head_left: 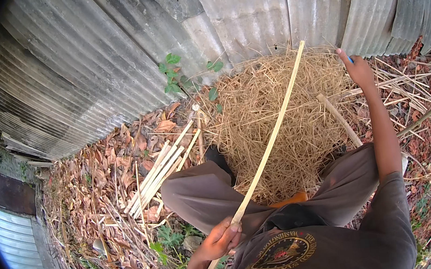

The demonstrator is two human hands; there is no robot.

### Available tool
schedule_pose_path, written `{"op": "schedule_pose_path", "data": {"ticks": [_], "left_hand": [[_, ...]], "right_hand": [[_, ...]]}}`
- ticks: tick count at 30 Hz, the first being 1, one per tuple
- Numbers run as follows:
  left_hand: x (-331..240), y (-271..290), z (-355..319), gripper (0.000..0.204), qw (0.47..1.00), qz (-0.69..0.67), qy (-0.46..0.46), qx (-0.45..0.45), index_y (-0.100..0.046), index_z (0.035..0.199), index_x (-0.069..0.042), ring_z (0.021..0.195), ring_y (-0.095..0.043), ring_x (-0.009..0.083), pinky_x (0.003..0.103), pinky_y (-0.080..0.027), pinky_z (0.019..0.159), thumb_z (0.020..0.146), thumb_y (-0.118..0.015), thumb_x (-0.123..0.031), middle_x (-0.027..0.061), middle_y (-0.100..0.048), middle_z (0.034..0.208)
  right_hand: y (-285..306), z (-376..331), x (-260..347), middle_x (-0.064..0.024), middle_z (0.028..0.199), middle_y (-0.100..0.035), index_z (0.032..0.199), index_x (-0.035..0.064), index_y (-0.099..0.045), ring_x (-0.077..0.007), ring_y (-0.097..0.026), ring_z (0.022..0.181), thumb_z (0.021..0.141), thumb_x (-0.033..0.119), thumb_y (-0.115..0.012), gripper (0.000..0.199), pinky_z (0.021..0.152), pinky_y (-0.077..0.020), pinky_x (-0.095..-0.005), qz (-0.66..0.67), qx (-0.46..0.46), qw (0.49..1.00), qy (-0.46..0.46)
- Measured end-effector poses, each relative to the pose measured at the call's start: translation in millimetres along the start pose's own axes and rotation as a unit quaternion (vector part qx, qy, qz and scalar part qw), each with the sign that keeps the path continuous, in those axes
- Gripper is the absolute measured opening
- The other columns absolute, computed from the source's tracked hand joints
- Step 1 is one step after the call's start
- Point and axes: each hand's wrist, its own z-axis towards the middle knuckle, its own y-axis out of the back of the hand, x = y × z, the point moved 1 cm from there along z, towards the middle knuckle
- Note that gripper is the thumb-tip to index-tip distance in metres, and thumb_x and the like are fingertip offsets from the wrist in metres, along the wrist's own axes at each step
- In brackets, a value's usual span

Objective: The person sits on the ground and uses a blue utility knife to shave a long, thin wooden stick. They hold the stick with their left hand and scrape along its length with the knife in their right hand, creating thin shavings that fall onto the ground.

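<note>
Head: two hands [222, 240], one held strip [278, 125]

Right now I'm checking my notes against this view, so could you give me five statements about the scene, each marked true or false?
1. The left hand grips a long pale strip. True.
2. The right hand grips that strip too. False: it is apart from the strip, with something blue in its fingers.
3. Several cut sticks lie to the left of the straw-like heap. True.
4. The wall behind the heap is brick. False: it is made of corrugated sheets.
5. Brown fallen leaves cover ground on the left. True.
</note>
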Motion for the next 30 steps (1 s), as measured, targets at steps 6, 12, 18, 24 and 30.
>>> {"op": "schedule_pose_path", "data": {"ticks": [6,12,18,24,30], "left_hand": [[-44.0,-34.7,90.4,0.020,0.979,0.093,-0.156,-0.092,-0.044,0.095,-0.006,0.048,-0.035,0.0054,0.022,-0.031,0.045,0.104,-0.036,-0.022,-0.0023,-0.039,0.060],[-62.9,-55.5,122.8,0.018,0.975,0.064,-0.183,-0.109,-0.043,0.093,-0.005,0.051,-0.036,0.0059,0.023,-0.032,0.048,0.103,-0.037,-0.019,-0.0012,-0.039,0.059],[-54.6,-53.0,129.1,0.019,0.971,0.088,-0.193,-0.108,-0.040,0.090,-0.005,0.051,-0.037,0.0063,0.024,-0.032,0.048,0.103,-0.037,-0.019,-0.0006,-0.039,0.059],[-56.0,-54.8,127.6,0.022,0.980,0.083,-0.166,-0.077,-0.038,0.089,-0.007,0.044,-0.035,0.0052,0.022,-0.032,0.040,0.103,-0.035,-0.024,-0.0020,-0.038,0.058],[-58.2,-54.2,117.6,0.021,0.986,0.064,-0.141,-0.063,-0.037,0.089,-0.006,0.047,-0.034,0.0058,0.022,-0.031,0.044,0.104,-0.035,-0.022,-0.0017,-0.038,0.059]], "right_hand": [[-19.4,-131.3,104.2,-0.0104,0.051,-0.054,0.065,0.0064,-0.064,-0.0285,-0.059,0.051,0.080,0.075,-0.047,0.072,0.052,-0.0461,-0.0419,0.105,0.090,0.945,0.297],[-51.2,-173.5,117.0,-0.0073,0.045,-0.052,0.052,0.0106,-0.057,-0.0280,-0.056,0.042,0.072,0.078,-0.055,0.070,0.044,-0.0439,-0.0396,0.095,0.099,0.875,0.465],[-57.7,-158.1,118.5,-0.0052,0.042,-0.048,0.050,0.0112,-0.053,-0.0253,-0.051,0.037,0.067,0.080,-0.057,0.071,0.040,-0.0401,-0.0380,0.081,0.013,0.845,0.529],[-67.9,-130.9,112.3,-0.0041,0.038,-0.044,0.046,0.0105,-0.051,-0.0210,-0.048,0.033,0.064,0.084,-0.055,0.076,0.037,-0.0378,-0.0349,0.047,-0.062,0.856,0.511],[-72.9,-124.3,115.6,-0.0027,0.039,-0.042,0.044,0.0114,-0.045,-0.0200,-0.047,0.033,0.065,0.086,-0.051,0.078,0.037,-0.0374,-0.0347,0.050,-0.066,0.839,0.539]]}}
